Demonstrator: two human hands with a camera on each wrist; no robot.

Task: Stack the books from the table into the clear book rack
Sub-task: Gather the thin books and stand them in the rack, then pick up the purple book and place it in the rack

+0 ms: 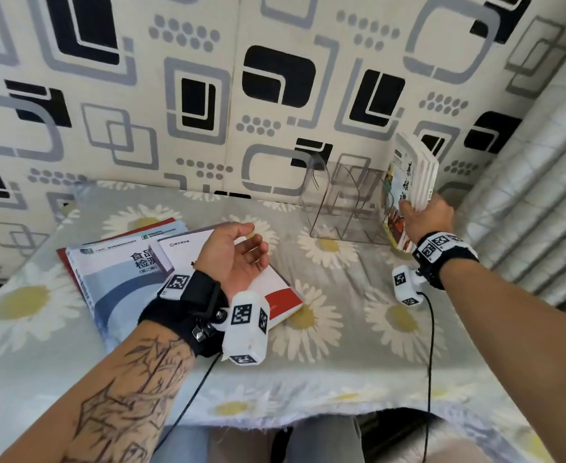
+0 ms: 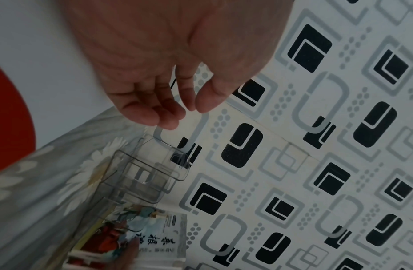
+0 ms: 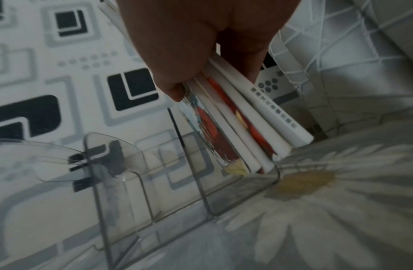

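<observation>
My right hand (image 1: 423, 213) grips a bundle of thin white books (image 1: 408, 192) upright at the right end of the clear book rack (image 1: 341, 202). In the right wrist view the bundle of books (image 3: 242, 124) tilts, its lower corner at the rack's (image 3: 136, 191) rightmost slot. My left hand (image 1: 238, 252) hovers palm up, fingers relaxed and empty, over a white and red book (image 1: 281, 295) on the table. Beside that lies a blue and white book (image 1: 118, 279) on a red one (image 1: 64, 262). The left wrist view shows my left hand's fingers (image 2: 152, 102) loose above the rack (image 2: 149, 175).
A daisy-print cloth (image 1: 358, 345) covers the table. A patterned wall (image 1: 208, 95) stands right behind the rack. Grey tiled wall (image 1: 542, 195) closes in on the right, near the held books. The table's front edge (image 1: 274, 422) lies close to my lap.
</observation>
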